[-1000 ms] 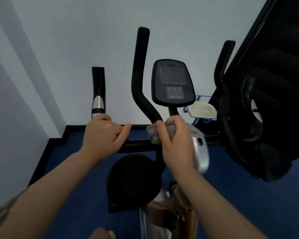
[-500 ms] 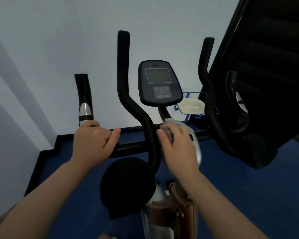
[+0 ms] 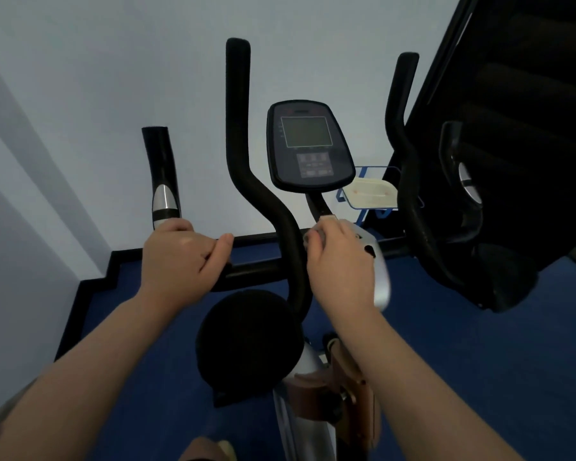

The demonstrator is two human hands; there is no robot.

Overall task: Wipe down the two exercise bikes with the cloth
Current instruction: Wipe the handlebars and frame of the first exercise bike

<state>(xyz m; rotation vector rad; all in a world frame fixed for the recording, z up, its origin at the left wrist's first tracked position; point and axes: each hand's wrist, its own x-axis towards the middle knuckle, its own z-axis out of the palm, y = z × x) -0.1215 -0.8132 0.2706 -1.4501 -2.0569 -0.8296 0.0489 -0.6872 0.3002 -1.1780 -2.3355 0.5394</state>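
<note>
One exercise bike stands close in front of the person, with one console on its stem and two tall curved black handlebar uprights rising either side of it. A shorter grip with a silver band stands at the left end of the crossbar. The left hand holds the crossbar just below that grip, fingers curled round it. The right hand sits at the foot of the console stem, fingers bunched on the grey cloth, of which only a scrap shows. A second, dark machine crowds the right side. The floor is blue.
</note>
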